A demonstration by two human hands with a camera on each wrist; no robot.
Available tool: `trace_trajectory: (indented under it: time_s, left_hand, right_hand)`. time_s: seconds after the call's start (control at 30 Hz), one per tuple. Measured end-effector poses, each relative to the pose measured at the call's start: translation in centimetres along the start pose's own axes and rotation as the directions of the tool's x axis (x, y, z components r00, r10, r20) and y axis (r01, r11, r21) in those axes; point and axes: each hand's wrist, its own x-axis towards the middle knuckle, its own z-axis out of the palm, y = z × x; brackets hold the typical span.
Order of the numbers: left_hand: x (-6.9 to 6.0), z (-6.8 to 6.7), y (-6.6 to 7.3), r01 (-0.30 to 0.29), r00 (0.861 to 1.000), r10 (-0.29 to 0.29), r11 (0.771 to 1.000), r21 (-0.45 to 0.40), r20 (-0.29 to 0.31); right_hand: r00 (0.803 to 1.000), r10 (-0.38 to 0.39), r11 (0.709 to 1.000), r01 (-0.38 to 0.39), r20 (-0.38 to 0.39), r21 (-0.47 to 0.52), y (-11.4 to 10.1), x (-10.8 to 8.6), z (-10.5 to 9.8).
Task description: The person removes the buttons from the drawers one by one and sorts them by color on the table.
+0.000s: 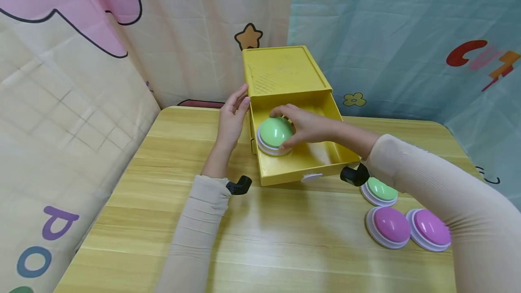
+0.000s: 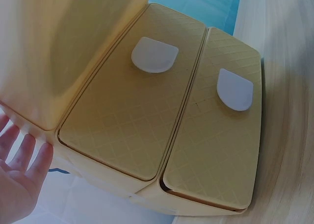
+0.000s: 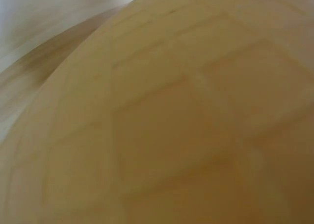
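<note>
A yellow drawer cabinet (image 1: 286, 69) stands at the back of the table, its top drawer (image 1: 285, 177) pulled out. Inside the drawer's left part is a green domed push button (image 1: 272, 129) on a white base. My right hand (image 1: 309, 125) grips this button from above, fingers behind it and thumb at the front. My left hand (image 1: 230, 125) rests its fingertips against the cabinet's left side, fingers fairly straight. The left wrist view shows that hand (image 2: 19, 180) beside two closed lower drawers (image 2: 122, 106) with white handles. A blurred yellow drawer front (image 3: 171, 111) fills most of the right wrist view, hiding the right hand.
Right of the drawer, another green button (image 1: 381, 189) and two pink buttons (image 1: 392, 224) lie on the wooden table (image 1: 285, 238), partly under my right forearm. Printed curtains (image 1: 203, 26) hang close behind the cabinet and along both sides.
</note>
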Motion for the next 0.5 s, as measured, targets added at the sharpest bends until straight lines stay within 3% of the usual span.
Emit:
trace_trajectory:
  time_s: [0.23,0.5]
  left_hand:
    - [0.0,0.1,0.1,0.009,1.0,-0.009,1.0,0.01,0.0]
    - [-0.1,0.0,0.1,0.002,1.0,-0.002,1.0,0.013,0.001]
  right_hand:
    - [0.999,-0.01,1.0,0.011,-0.04,0.013,-0.3,-1.0,-1.1]
    - [0.994,-0.023,0.995,0.033,-0.108,0.096,-0.4,-3.4,-3.3]
